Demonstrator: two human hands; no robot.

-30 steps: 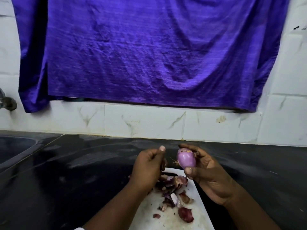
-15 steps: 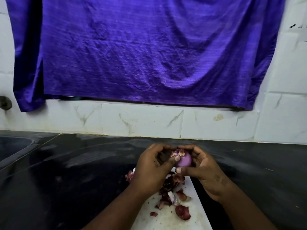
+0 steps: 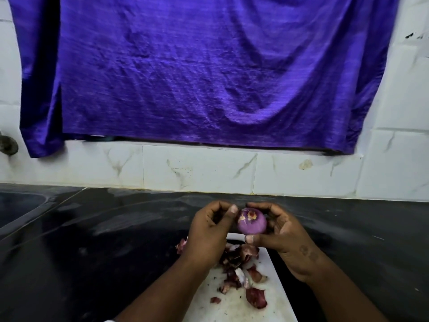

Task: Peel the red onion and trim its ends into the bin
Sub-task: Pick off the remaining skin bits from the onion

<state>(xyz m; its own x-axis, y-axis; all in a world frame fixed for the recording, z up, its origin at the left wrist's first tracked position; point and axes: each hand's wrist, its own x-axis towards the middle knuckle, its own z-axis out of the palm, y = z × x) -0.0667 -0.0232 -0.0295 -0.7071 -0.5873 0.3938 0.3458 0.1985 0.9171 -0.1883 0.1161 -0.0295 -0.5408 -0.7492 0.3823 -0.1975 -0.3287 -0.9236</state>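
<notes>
We've got a wide purple cloth (image 3: pixel 209 73) hanging across the white marbled tile wall (image 3: pixel 197 168); below it runs the glossy black table (image 3: pixel 92 240); at the near edge lies a white flat cutting board (image 3: pixel 234 307), speckled with bits. Above the board's far end, both hands are up off the table. The right hand (image 3: pixel 285 235) cups the small peeled red onion (image 3: pixel 251 221), fingers curled over its top and thumb pressed under it. The left hand (image 3: pixel 206 235) is curled, thumb tip touching the onion's left side; whether its fingers hold anything, we cannot tell. The onion shows a flaky patch at its upward end; under the hands, dry reddish peel scraps (image 3: pixel 239 268) litter the board.
</notes>
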